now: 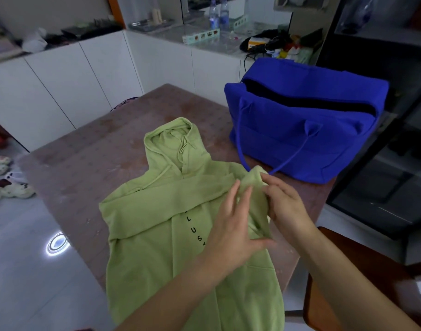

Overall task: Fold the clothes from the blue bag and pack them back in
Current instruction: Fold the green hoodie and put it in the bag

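Hands meet on a light green hoodie point(157, 211) that lies front-up on a brown table point(85, 158), its hood pointing away from the person and ending just beside the near left corner of the blue bag point(300, 130). The bag stands upright on the same table, its top zip gaping on a dark inside, and one thin carry strap point(288, 161) droops down its near face to the tabletop, touching the garment's shoulder. One sleeve point(180, 194) is already folded flat across the chest, away from the bag. The other, a bunched sleeve point(252, 187), is raised just in front of the bag. The right hand point(286, 206) grips it with curled fingers from the bag's side. The left hand point(233, 225) rests against it with fingers nearly straight and spread, thumb stretched toward the cuff's lower edge. Black letters point(194, 230) run down the chest, partly hidden by the left hand.
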`<state>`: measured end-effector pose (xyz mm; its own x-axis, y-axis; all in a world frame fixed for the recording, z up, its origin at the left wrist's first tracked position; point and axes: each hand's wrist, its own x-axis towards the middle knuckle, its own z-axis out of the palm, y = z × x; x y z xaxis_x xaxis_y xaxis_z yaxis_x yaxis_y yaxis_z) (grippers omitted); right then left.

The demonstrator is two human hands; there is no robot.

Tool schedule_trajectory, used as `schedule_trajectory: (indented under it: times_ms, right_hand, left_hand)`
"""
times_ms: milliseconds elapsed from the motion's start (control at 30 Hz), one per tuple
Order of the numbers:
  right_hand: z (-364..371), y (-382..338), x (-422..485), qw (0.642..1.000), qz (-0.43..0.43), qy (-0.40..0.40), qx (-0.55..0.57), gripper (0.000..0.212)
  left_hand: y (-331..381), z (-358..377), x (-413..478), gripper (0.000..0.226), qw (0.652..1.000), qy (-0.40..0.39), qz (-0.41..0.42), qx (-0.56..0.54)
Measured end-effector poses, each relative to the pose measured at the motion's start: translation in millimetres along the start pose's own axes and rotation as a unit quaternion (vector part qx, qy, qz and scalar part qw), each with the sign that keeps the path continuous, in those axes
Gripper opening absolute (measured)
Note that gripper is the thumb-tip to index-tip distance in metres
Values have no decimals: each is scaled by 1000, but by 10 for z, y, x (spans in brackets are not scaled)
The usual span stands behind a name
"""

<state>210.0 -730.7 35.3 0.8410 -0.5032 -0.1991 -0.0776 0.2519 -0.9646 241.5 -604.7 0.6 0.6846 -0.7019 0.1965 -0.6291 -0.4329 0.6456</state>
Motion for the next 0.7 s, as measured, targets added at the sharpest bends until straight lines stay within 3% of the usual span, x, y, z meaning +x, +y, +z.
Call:
schedule_trajectory:
  times_ms: [133, 300, 433, 467, 533, 600, 667, 700]
  right_hand:
    - [13, -23, -90, 993, 39, -97, 54, 43]
    - [-5, 24, -72, 968, -9, -206, 140, 65]
    - [2, -11, -51, 974, 7, -203, 97, 33]
    - [14, -30, -55, 975, 15, -207, 83, 37]
    - [30, -47, -49, 981, -20, -192, 8, 42]
    - [74, -58, -19, 985, -80, -127, -85, 33]
    - [95, -23, 63, 961, -154, -37, -229, 21]
    - [100, -1, 105, 931, -191, -1, -312, 16]
  left_hand:
    - [-23, -81, 10, 116, 999, 41, -29, -5]
    - [4, -193, -15, 122, 995, 43, -16, 89]
    - [-17, -225, -50, 127, 995, 27, -9, 94]
    - [-33, -241, -51, 130, 996, 18, -14, 81]
    - [-63, -269, -60, 132, 998, 15, -18, 64]
    - [-67, -275, -87, 134, 998, 9, -20, 50]
    - [-52, -262, -120, 134, 999, 6, -29, 24]
    - [-42, -257, -132, 132, 999, 16, -42, 1]
